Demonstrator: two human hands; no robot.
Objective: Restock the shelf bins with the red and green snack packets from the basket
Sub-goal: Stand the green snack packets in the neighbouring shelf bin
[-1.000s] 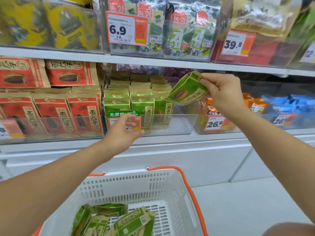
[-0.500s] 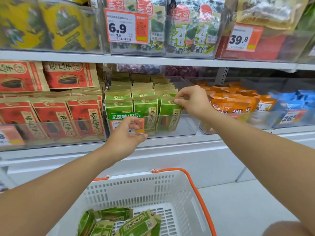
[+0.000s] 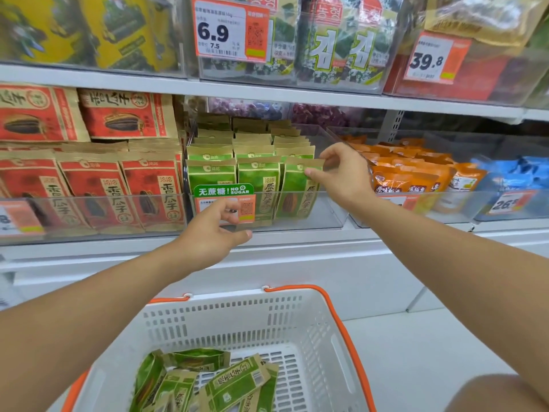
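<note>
A clear shelf bin point(image 3: 326, 214) holds three rows of upright green snack packets. My right hand point(image 3: 341, 173) pinches the kraft top of the front right green packet point(image 3: 295, 191), which stands in the bin. My left hand point(image 3: 212, 233) grips the bin's front wall at its price label point(image 3: 224, 203). Several more green packets point(image 3: 231, 382) lie loose in the white basket point(image 3: 312, 331) with orange handles below. Red packets point(image 3: 95, 194) fill the bin to the left.
Orange packets point(image 3: 407, 176) and blue packets point(image 3: 511, 173) sit in bins to the right. The shelf above carries seaweed packs point(image 3: 335, 46) and price tags. A white cabinet front lies under the bins, pale floor at the lower right.
My right hand carried a green packet down from the air into the front right row of the bin and now holds its top. My left hand stayed on the bin front.
</note>
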